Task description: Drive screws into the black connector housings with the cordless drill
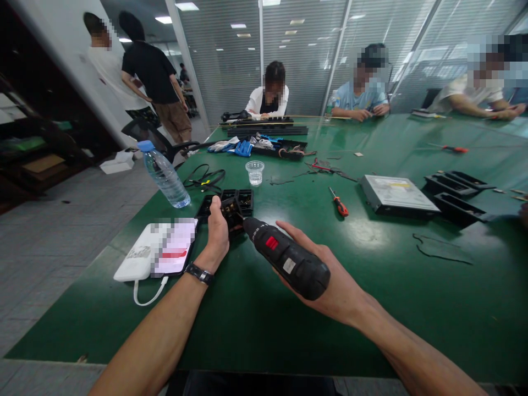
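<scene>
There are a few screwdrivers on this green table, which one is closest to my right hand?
The small red-and-black screwdriver lying just beyond your right hand, left of the silver drive. The other red-handled one lies much farther back.

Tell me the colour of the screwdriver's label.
Red label on the black electric screwdriver, in the head view.

The electric screwdriver (284,257) tip is hidden inside the black part (231,206).

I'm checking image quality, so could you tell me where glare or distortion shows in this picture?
Head view: ceiling lights glare off the green table near the silver drive; wide-angle distortion bends the table edges and walls; the driver in the right hand looks sharp.
</scene>
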